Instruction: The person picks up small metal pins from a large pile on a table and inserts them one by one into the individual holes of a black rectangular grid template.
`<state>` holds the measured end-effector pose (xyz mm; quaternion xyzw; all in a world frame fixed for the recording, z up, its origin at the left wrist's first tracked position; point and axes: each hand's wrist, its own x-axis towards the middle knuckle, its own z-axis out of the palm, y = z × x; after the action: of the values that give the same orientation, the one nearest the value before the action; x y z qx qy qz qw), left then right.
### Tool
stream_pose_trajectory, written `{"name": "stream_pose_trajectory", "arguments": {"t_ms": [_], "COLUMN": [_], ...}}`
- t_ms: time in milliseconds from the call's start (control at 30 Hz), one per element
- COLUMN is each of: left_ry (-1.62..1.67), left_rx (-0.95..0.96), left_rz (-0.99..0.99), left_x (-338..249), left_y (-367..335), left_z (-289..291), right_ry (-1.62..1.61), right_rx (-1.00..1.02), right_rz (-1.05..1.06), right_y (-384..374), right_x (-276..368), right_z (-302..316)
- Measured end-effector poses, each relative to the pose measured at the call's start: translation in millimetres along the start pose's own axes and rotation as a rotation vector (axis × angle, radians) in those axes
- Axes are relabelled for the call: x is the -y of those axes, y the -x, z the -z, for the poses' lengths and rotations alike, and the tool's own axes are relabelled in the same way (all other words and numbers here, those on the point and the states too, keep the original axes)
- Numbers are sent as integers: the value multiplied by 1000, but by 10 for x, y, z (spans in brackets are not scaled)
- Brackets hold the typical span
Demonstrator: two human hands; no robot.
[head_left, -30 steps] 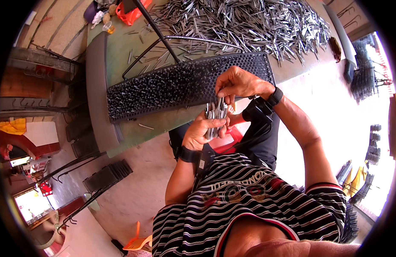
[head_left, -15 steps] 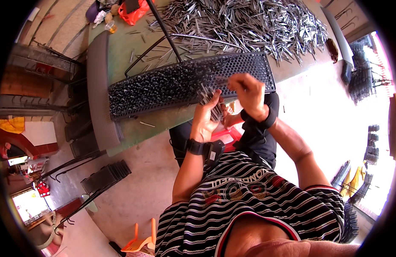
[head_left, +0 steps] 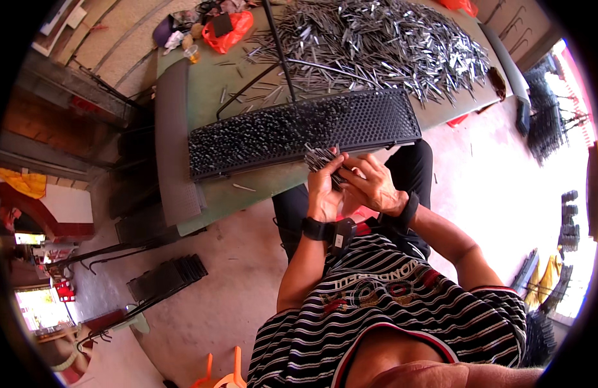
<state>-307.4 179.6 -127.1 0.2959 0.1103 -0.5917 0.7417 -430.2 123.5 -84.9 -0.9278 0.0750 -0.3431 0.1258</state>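
Note:
My left hand (head_left: pixel 323 192) is closed around a bundle of thin metal rods (head_left: pixel 320 158), whose ends stick up past the thumb. Right against it, my right hand (head_left: pixel 371 183) has its fingers bent at the bundle; whether a rod is between its fingertips is hidden. Just beyond both hands lies a long black perforated rack (head_left: pixel 376 116), tilted on the table. Many rods stand in its holes over the left and middle parts, while bare holes show toward the right end.
A large heap of loose metal rods (head_left: pixel 389 45) covers the far side of the green table (head_left: pixel 221 197). A black metal frame (head_left: pixel 277 45) rises behind the rack. An orange-red bag (head_left: pixel 229 35) and a small cup (head_left: pixel 192 53) sit far left. Stacked black racks (head_left: pixel 166 278) are at lower left.
My right hand has come down from over the rack's right part to the bundle in my left hand. The whole view has shifted slightly.

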Motion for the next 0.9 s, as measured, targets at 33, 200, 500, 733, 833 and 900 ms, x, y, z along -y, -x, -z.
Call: {"name": "stream_pose_trajectory", "arguments": {"t_ms": [33, 200, 500, 733, 833, 900], "left_ry": [-1, 22, -114, -340, -565, -482], "left_rx": [-14, -7, -612, -850, -861, -834], "left_rz": [-24, -53, -633, -549, -554, -572], "left_x": [-19, -349, -1256, -1570, -1519, -1520], "left_y": [-29, 323, 370, 149, 112, 113], "left_z": [47, 298, 1196, 1456, 1287, 1327], "right_ry": [-27, 92, 299, 219, 242, 323], "right_rx": [-46, -271, -182, -143, -133, -170], "right_rz": [-5, -355, -581, -621, -605, -553], "right_y": [-23, 50, 703, 670, 670, 578], "right_x": [14, -266, -1526, -1522, -1634, -1582], "right_z": [19, 231, 300, 189, 217, 216]}}
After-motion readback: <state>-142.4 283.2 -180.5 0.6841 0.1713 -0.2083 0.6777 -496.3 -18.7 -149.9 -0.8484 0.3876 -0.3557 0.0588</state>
